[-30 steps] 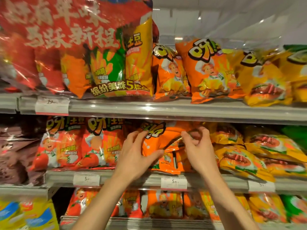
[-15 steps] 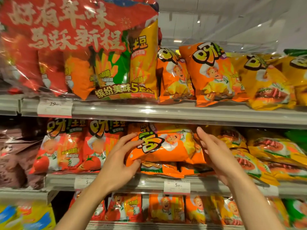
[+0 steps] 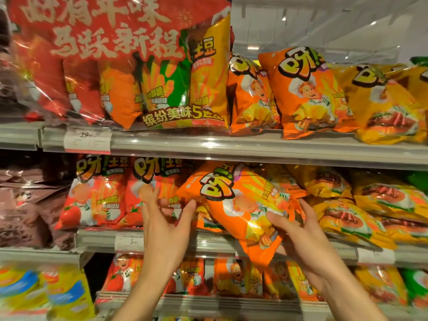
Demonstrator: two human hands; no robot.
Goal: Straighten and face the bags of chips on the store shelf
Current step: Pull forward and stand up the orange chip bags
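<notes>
Up top, a big red multipack (image 3: 111,66) of assorted chip bags fills the left of the upper shelf (image 3: 231,147), with orange bags (image 3: 308,93) and yellow bags (image 3: 389,107) standing beside it to the right. Below, on the middle shelf (image 3: 208,242), two tomato-red bags (image 3: 99,193) stand upright and face forward on the left, dark brown bags (image 3: 27,205) sit further left, and a pile of yellow bags (image 3: 370,205) lies slumped on the right.

Between those, an orange chip bag (image 3: 243,205) hangs tilted, its top corner up and left under the upper shelf, its bottom edge dropping past the front lip of the middle shelf. It faces outward, logo slanted. More orange packs lie flat behind it.

The person's right hand (image 3: 305,237) holds this bag at its lower right side, thumb pressed on the front, fingers behind. The left hand (image 3: 166,218) is spread wide, fingers apart, thumb tip just at the bag's left edge; I cannot tell whether it truly touches. A white price tag (image 3: 129,242) sits on the shelf rail beside that wrist.
</notes>
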